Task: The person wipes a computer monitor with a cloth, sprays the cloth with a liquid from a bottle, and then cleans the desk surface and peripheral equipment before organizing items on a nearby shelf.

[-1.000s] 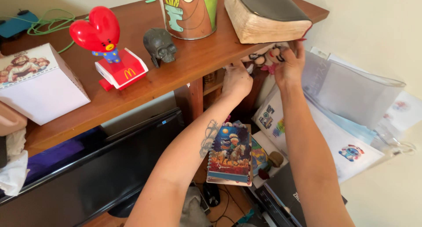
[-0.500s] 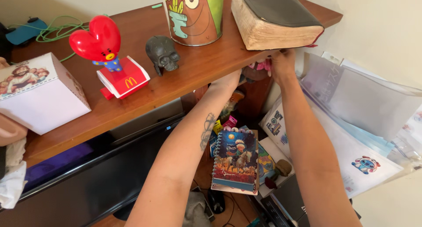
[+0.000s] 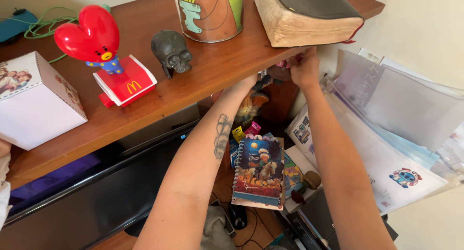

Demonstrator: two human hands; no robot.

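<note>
Pink item [image 3: 282, 64], mostly hidden beneath the wooden shelf [image 3: 203, 71], under the thick book [image 3: 304, 18]: our right hand [image 3: 304, 68] pinches it. Our left hand [image 3: 246, 83] reaches under the shelf edge; grip hidden, we cannot tell. Spiral notebook [image 3: 258, 172] lies below.

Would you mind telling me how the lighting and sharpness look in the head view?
Head view: soft daylight, glossy highlight on the red heart toy; deep shadow under the wooden shelf hides the left hand and darkens the right hand; mostly sharp.
</note>
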